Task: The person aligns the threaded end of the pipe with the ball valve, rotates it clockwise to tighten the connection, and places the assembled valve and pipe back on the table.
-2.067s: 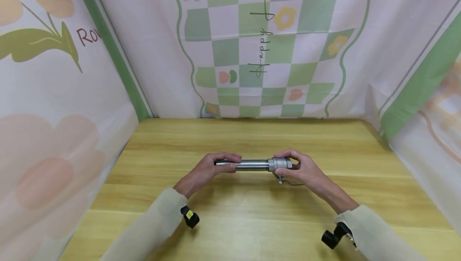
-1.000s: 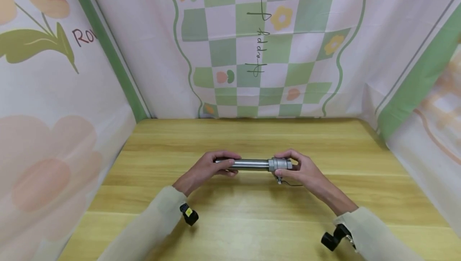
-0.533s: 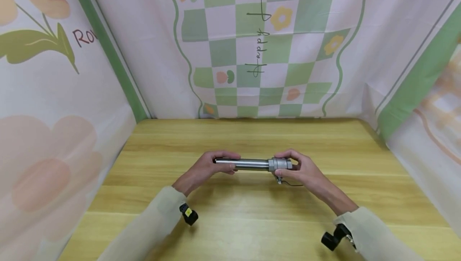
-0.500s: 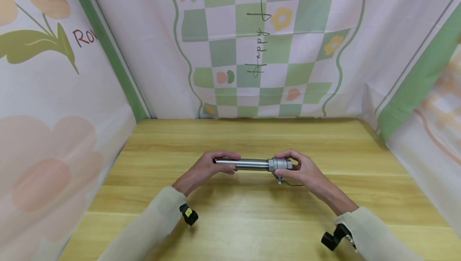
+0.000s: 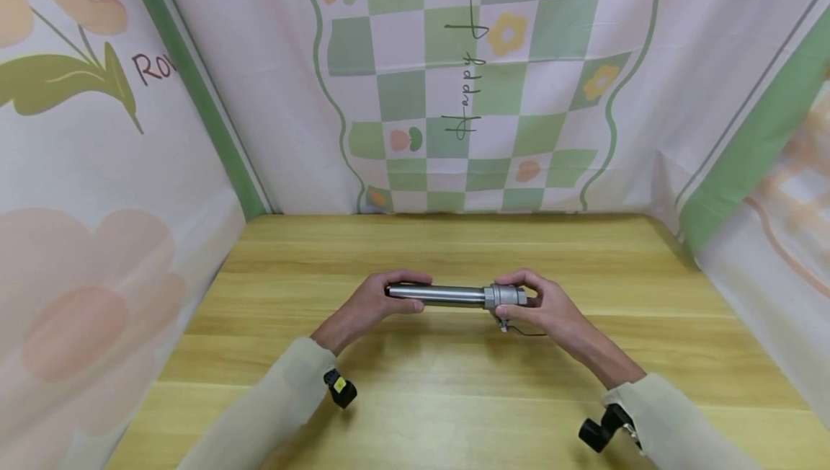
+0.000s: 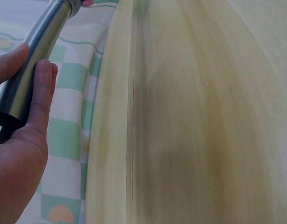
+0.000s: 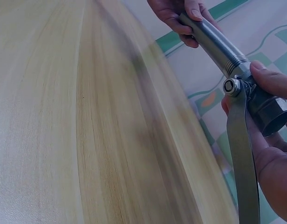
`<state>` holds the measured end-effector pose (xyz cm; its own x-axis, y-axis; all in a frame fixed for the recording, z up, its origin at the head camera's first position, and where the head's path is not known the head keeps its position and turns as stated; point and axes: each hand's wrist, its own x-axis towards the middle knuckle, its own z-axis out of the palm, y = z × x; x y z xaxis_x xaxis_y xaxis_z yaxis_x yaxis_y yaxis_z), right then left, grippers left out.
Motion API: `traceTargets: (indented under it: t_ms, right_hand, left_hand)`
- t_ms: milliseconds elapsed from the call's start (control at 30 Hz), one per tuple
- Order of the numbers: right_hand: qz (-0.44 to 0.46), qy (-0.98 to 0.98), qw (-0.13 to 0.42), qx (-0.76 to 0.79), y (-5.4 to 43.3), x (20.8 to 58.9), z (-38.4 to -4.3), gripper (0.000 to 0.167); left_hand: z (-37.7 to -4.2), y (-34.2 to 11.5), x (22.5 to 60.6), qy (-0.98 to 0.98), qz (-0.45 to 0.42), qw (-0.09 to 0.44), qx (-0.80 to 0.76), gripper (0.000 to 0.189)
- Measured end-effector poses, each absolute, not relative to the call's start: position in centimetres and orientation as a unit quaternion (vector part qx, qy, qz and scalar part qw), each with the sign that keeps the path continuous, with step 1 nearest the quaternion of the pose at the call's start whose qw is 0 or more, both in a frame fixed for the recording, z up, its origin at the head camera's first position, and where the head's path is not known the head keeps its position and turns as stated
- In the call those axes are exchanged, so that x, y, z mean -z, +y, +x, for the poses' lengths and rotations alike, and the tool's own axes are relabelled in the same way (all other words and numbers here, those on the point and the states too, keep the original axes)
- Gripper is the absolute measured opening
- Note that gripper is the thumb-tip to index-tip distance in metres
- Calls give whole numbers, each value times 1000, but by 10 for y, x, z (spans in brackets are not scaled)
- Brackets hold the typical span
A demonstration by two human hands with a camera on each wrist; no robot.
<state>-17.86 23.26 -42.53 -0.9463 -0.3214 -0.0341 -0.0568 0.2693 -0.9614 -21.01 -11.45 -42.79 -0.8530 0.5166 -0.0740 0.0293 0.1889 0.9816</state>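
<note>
A smooth steel pipe [image 5: 447,295] lies level between the hands, above the table. Its right end meets a steel ball valve [image 5: 507,295], and a few pipe threads show at the joint in the right wrist view. The left hand [image 5: 369,304] holds the pipe's far end between thumb and fingers; the hollow end of the pipe [image 6: 29,70] shows near the palm in the left wrist view. The right hand [image 5: 541,304] grips the valve body [image 7: 269,109] with thumb and fingers. From the valve hangs a long flat lever handle [image 7: 241,154], fixed by a nut [image 7: 231,87].
Beneath both hands is a wood-grain table [image 5: 441,391]. Printed cloth hangs behind it, as a checkered back curtain [image 5: 447,88], and at both sides. A small black camera sits on each wrist, the left camera [image 5: 340,387] and the right camera [image 5: 603,428].
The left thumb and fingers shift round the pipe from frame to frame, with the thumb now lower and more of the pipe showing. The right hand and the valve stay in place.
</note>
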Motion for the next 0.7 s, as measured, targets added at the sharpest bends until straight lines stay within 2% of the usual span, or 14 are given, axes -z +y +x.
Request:
traceTargets:
  t_ms: [200, 433, 700]
  right_hand:
    - [-121, 785, 112, 597, 231, 424, -178, 49]
    - [-121, 787, 111, 595, 231, 425, -177, 49]
    - [-126, 786, 111, 595, 230, 425, -177, 49]
  left_hand:
    - [-211, -118, 425, 753, 187, 209, -595, 43]
    - [-215, -120, 426, 705, 194, 251, -635, 41]
    - [-215, -122, 425, 688, 186, 263, -650, 37]
